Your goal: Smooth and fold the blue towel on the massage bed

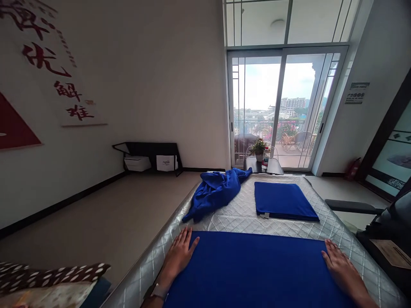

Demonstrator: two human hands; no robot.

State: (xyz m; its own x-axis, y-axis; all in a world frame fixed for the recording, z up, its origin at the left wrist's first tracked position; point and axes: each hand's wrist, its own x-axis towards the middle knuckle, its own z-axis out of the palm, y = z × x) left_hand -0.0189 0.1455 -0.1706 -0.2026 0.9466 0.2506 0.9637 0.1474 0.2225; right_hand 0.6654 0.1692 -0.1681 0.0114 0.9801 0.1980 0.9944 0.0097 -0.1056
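Note:
A blue cloth (253,269) lies spread flat on the silver quilted mattress (224,223), close to me. My left hand (181,252) rests at its far left corner, fingers stretched forward and thumb on the cloth. At the far right corner lies my right hand (340,263), palm down with its fingers extended along the edge. Beyond them, a folded blue cloth (284,200) with a small white tag sits on the right. To its left is a crumpled blue cloth (215,192) in a loose heap. The near edge of the spread cloth is out of frame.
A small dark table (271,167) at the mattress's far end bears a potted plant (258,147) and a bottle (265,159). A black chair (382,231) stands close on the right. Patterned fabric (48,282) is at lower left. Sliding glass doors (257,98) are behind.

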